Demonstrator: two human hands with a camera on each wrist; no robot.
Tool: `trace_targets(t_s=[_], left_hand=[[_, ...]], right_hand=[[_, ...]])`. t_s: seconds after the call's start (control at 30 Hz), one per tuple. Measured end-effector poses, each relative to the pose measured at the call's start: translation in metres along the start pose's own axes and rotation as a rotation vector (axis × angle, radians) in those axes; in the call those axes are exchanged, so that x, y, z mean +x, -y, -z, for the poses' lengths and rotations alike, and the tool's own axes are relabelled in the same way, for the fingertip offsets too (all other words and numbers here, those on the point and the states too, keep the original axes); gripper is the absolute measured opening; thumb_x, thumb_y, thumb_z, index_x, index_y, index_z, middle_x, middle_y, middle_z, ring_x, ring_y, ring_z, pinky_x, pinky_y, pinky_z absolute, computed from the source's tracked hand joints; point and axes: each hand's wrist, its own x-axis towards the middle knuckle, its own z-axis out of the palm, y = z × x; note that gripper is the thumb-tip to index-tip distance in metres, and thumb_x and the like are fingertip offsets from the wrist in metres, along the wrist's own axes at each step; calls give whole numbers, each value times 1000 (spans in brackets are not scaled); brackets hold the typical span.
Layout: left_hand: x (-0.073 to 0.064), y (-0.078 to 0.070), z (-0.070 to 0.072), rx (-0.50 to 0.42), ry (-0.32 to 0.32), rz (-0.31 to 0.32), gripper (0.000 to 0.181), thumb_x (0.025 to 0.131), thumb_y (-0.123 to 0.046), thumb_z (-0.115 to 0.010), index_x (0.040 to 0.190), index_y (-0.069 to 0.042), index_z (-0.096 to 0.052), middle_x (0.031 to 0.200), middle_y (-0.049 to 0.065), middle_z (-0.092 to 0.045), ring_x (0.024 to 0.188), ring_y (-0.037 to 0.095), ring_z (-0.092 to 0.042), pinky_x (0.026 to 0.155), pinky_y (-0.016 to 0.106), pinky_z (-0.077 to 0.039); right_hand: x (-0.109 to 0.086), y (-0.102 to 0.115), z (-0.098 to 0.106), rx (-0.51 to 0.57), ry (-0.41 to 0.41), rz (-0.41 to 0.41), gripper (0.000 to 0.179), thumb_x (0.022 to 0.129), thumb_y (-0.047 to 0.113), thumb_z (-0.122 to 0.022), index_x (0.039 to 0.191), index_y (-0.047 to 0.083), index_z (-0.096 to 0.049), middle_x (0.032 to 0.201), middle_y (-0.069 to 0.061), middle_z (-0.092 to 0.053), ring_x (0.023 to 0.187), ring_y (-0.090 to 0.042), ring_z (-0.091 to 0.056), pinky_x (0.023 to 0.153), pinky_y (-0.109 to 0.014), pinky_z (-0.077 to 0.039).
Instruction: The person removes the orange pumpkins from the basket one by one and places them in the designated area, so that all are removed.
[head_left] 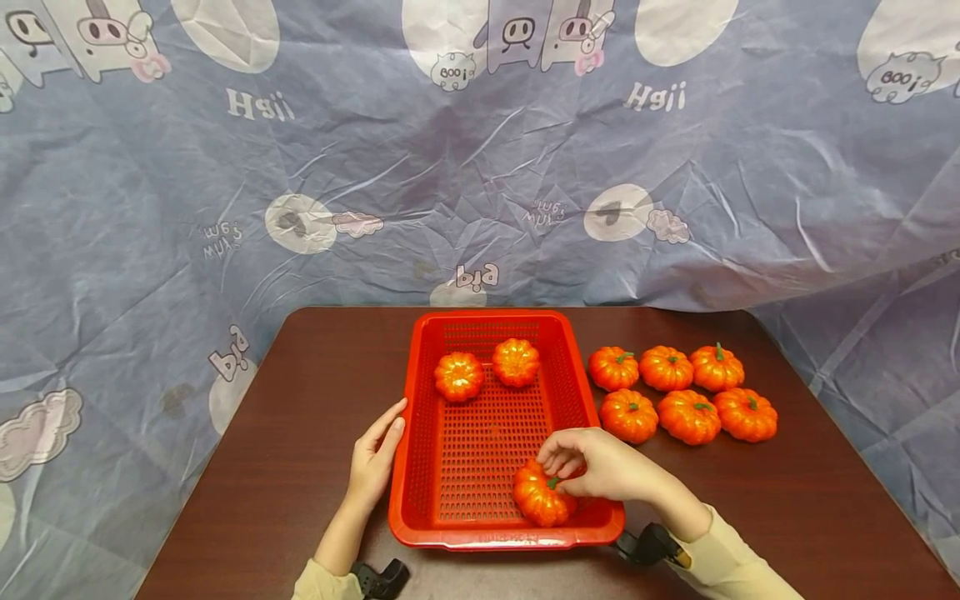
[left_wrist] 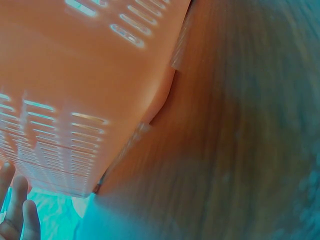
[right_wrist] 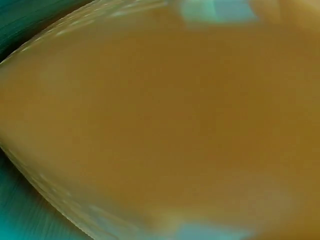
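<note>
In the head view, a red plastic basket with a slotted bottom stands on the table. My left hand rests against its left outer side, fingers fairly straight; in the left wrist view some of these fingers show beside the slotted wall. My right hand reaches over the basket's near right corner, its curled fingers and thumb around the green stem of an orange toy pumpkin. Two more pumpkins, one left and one right, lie stem-down or stemless side up near the far end. The right wrist view is a blur.
Several orange pumpkins stand in two rows on the brown table, right of the basket. A grey-blue printed cloth hangs behind the table. Black wrist devices sit below both hands.
</note>
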Motion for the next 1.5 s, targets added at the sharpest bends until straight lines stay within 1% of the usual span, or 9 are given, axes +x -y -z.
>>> trace_targets(t_s=[0.17,0.3,0.53,0.83,0.97,1.03,1.27,1.4,1.5], left_hand=[[0,0,0,3,1,-1,32,96,-3,-51,127,6,-56,128,20,-55,114,4,-51,94,16,-40],[0,0,1,-4,5,2,32,96,-3,-50,127,6,-55,128,20,-55,114,4,-52,93,17,-41],[0,0,1,-14,11,6,32,96,-2,-51,127,6,-55,126,21,-56,109,5,-55,89,17,-44],[0,1,1,-16,14,6,32,95,-2,-51,126,5,-55,124,21,-57,106,4,-56,87,18,-46],[0,1,0,-9,14,-10,32,95,-1,-52,126,7,-56,125,22,-56,110,5,-54,90,17,-43],[0,1,0,-4,14,-21,32,94,0,-52,125,7,-56,126,23,-55,112,5,-53,92,16,-42],[0,1,-1,2,15,-23,32,94,1,-53,125,7,-56,127,22,-55,114,6,-52,93,16,-40],[0,1,0,0,12,-18,32,94,0,-53,125,7,-56,126,22,-56,113,5,-52,93,15,-40],[0,1,0,1,9,-21,32,94,0,-53,125,7,-56,126,22,-56,112,4,-53,92,15,-41]], right_hand=[[0,0,1,20,4,-3,32,74,-7,-73,102,5,-63,96,-8,-66,88,-20,-64,76,-28,-54],[1,-1,1,-1,-3,-8,32,73,-7,-73,101,5,-63,96,-7,-66,89,-20,-64,76,-28,-54],[2,0,0,-142,-8,-11,34,71,-9,-72,98,10,-63,93,0,-63,85,-13,-63,73,-25,-53],[2,3,-2,-219,-33,-6,36,68,-13,-66,96,10,-63,89,0,-63,79,-12,-63,68,-22,-53],[1,1,-4,-276,-65,3,39,65,-14,-65,96,10,-63,88,1,-63,78,-11,-62,68,-23,-52],[1,-1,-4,-288,-79,5,40,65,-14,-65,97,10,-63,88,2,-63,78,-10,-61,68,-24,-52],[1,-2,-4,-251,-84,21,39,66,-14,-61,96,10,-64,86,2,-64,78,-9,-61,69,-25,-53],[0,-3,-4,-188,-100,40,36,70,-12,-63,98,10,-62,87,1,-65,79,-11,-62,70,-25,-53],[-1,-6,-4,-137,-134,70,35,73,-11,-64,99,12,-61,88,1,-65,79,-14,-62,70,-26,-53]])
